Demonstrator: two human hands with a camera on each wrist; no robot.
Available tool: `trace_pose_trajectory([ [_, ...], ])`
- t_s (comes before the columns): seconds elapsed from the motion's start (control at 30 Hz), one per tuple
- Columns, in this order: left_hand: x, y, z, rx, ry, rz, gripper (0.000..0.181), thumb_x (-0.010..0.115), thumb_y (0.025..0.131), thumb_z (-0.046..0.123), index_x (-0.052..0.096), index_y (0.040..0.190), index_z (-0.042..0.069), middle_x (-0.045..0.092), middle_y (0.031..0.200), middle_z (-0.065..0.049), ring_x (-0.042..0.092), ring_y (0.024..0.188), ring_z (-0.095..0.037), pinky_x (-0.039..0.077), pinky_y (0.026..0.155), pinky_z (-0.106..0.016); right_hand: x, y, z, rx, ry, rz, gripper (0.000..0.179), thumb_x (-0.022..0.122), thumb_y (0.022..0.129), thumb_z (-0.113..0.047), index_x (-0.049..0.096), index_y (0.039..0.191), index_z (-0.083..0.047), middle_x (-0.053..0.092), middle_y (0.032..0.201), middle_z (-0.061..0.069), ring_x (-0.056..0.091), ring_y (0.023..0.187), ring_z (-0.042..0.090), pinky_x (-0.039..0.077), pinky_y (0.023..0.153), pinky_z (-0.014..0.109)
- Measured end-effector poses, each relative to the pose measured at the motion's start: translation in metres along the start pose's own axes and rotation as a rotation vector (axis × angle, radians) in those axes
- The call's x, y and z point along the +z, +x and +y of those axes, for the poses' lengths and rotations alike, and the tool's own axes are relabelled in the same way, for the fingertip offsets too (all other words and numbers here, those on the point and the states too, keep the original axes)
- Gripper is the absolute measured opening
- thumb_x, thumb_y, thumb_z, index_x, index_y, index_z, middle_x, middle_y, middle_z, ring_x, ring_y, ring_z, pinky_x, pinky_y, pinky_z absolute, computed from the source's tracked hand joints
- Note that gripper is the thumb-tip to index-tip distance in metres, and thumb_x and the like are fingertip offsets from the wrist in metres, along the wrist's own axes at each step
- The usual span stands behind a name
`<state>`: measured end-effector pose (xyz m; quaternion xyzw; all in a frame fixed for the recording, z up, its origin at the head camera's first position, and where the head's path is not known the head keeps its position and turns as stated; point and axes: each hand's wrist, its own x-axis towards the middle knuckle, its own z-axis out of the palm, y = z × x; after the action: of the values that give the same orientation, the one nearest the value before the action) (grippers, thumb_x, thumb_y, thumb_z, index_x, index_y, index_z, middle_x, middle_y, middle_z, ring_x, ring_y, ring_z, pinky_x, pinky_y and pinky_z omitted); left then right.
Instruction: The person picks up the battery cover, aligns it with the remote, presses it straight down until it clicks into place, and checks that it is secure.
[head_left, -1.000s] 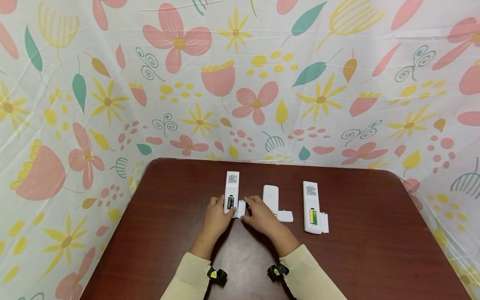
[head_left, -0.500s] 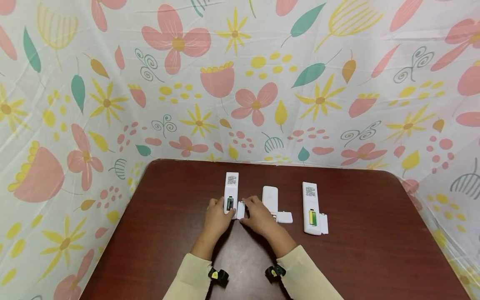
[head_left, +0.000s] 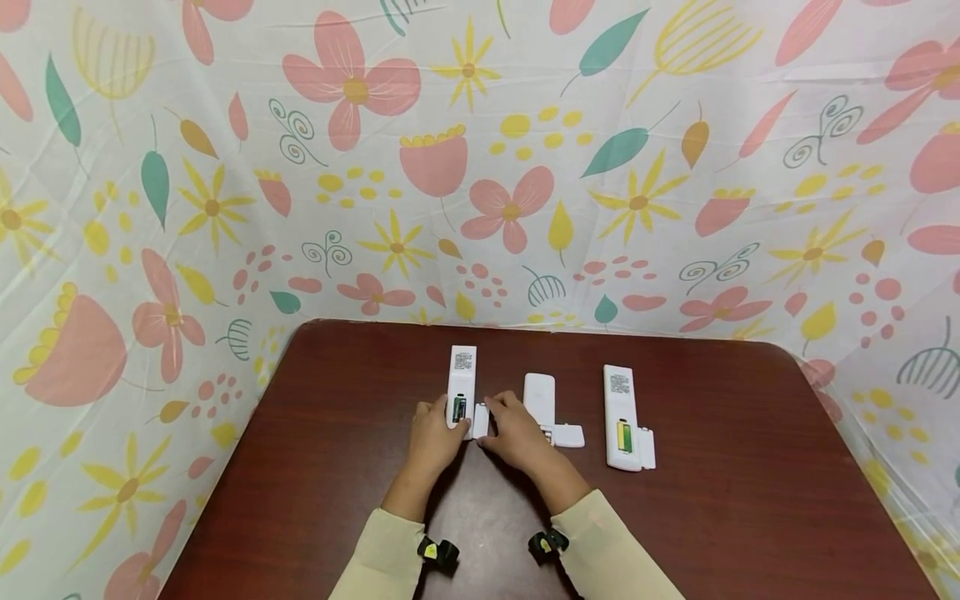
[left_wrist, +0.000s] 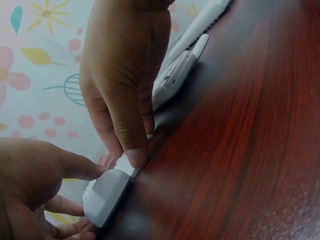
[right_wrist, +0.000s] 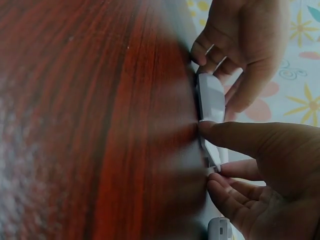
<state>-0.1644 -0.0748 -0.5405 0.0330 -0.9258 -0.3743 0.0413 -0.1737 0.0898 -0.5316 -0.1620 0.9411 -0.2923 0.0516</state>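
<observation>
A white remote control [head_left: 463, 375] lies face down on the table, its battery compartment uncovered and a dark green battery [head_left: 459, 407] showing inside. My left hand [head_left: 431, 437] grips its lower end, thumb on the near side edge and fingers along the other side. Beside it on the right is a small white battery cover [head_left: 482, 421], pinched between the thumb and fingers of my right hand [head_left: 517, 433]. In the left wrist view the right thumb presses at the cover [left_wrist: 127, 164], right against the remote's end [left_wrist: 106, 197]. The right wrist view shows both hands [right_wrist: 290, 160] meeting there.
A shorter white remote [head_left: 539, 398] lies to the right, partly behind my right hand, with its cover [head_left: 567, 435] by its lower end. Farther right is another white remote [head_left: 619, 400] with a yellow-green battery [head_left: 624, 436] and a cover [head_left: 646, 448] alongside. Floral cloth hangs behind the table.
</observation>
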Motion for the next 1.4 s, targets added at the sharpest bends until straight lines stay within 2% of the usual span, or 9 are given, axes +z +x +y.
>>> trace_pose_trajectory([
  [0.27,0.0000,0.0008,-0.0015,-0.032,-0.016,-0.014,0.055,0.079,0.085,0.028,0.061,0.130,0.002,0.059,0.108,-0.025,0.059,0.091,-0.033,0.049,0.072,-0.044,0.0012,0.0007,0.0010,-0.005,-0.010,0.008,0.069,0.084,0.083,-0.021,0.055,0.141,0.001,0.054,0.132,0.019,0.059,0.120,0.035,0.052,0.099,0.047],
  [0.57,-0.0002,0.0001,0.0005,-0.040,-0.030,-0.015,0.054,0.079,0.084,0.028,0.062,0.125,-0.004,0.061,0.108,-0.026,0.060,0.093,-0.035,0.051,0.077,-0.049,0.0025,0.0007,0.0028,-0.021,-0.004,0.026,0.065,0.084,0.083,-0.020,0.057,0.138,0.001,0.054,0.130,0.020,0.059,0.119,0.036,0.052,0.098,0.048],
  [0.77,0.0000,-0.0004,0.0010,-0.069,-0.054,-0.021,0.051,0.079,0.083,0.029,0.064,0.119,-0.004,0.061,0.107,-0.024,0.060,0.092,-0.034,0.050,0.076,-0.046,0.0031,0.0003,0.0039,-0.025,0.005,0.025,0.065,0.084,0.082,-0.019,0.057,0.138,0.001,0.054,0.130,0.019,0.059,0.117,0.036,0.052,0.096,0.048],
  [0.97,0.0030,0.0007,-0.0022,-0.055,-0.047,-0.011,0.052,0.080,0.082,0.030,0.065,0.116,-0.006,0.062,0.104,-0.023,0.060,0.091,-0.033,0.051,0.077,-0.046,0.0024,0.0004,0.0031,-0.023,0.015,0.022,0.064,0.084,0.082,-0.019,0.057,0.137,0.001,0.054,0.131,0.019,0.059,0.118,0.036,0.052,0.097,0.049],
  [1.2,0.0019,-0.0006,-0.0014,-0.075,-0.098,-0.019,0.054,0.075,0.087,0.033,0.064,0.122,-0.006,0.060,0.105,-0.019,0.058,0.089,-0.028,0.050,0.078,-0.043,0.0044,0.0009,0.0044,-0.031,-0.009,0.029,0.067,0.084,0.082,-0.020,0.056,0.138,0.002,0.055,0.131,0.019,0.059,0.119,0.036,0.053,0.097,0.048],
  [1.4,0.0011,-0.0031,0.0020,-0.099,-0.139,-0.031,0.049,0.067,0.093,0.033,0.062,0.127,-0.003,0.064,0.108,-0.019,0.063,0.097,-0.032,0.052,0.085,-0.048,0.0064,0.0011,0.0057,-0.042,-0.012,0.050,0.064,0.085,0.082,-0.019,0.058,0.136,0.002,0.056,0.128,0.019,0.061,0.115,0.035,0.053,0.096,0.048],
])
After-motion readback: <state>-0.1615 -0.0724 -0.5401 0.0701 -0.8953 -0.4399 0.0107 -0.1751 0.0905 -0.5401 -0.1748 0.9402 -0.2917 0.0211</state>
